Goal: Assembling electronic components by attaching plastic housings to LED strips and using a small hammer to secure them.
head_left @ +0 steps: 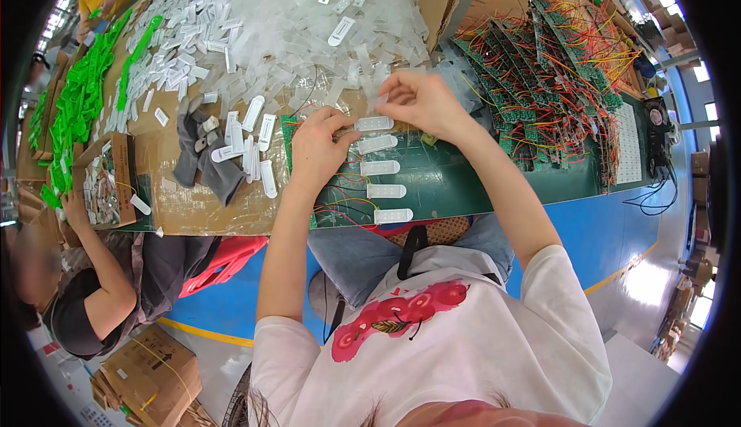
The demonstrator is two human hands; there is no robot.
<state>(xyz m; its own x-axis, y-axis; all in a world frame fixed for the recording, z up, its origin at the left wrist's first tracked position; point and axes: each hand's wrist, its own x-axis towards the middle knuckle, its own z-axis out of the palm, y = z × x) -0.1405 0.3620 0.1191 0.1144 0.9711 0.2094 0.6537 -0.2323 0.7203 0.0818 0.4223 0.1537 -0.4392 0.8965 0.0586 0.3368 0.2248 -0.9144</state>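
Several white, round-ended plastic pieces lie in a column on the green mat in front of me, thin red and yellow wires at the left of the lower ones. My left hand (320, 145) is closed, thumb and forefinger at the left end of the topmost white plastic piece (375, 123). Just above that piece's right end, my right hand (427, 105) is pinched. Something pale and see-through seems to be at its fingertips, too faint to name. Below the hands lie a second white piece (378, 144) and a third (380, 167).
Clear plastic pieces (285, 49) heap across the back. Green circuit boards with wires (532, 79) pile up at right. Left of my hands lie loose white pieces (251, 149) and a grey glove (202, 157). Farther left are bright green parts (85, 87) and a co-worker's arm (104, 272).
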